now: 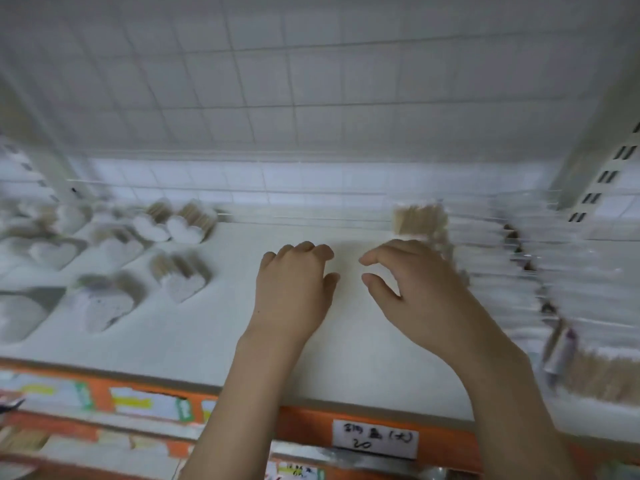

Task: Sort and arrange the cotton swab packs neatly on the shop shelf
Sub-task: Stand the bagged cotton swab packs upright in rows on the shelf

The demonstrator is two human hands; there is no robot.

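Both my hands hover over the bare middle of the white shelf. My left hand has loosely curled fingers and holds nothing. My right hand is beside it, fingers bent, thumb apart, holding nothing. Several heart-shaped cotton swab packs lie scattered at the left of the shelf. A row of flat clear swab packs stands stacked along the right side, just right of my right hand. The whole frame is blurred.
A white wire grid panel backs the shelf. A slotted metal upright rises at the right. The orange front rail carries a handwritten price label. A lower shelf with more goods shows below.
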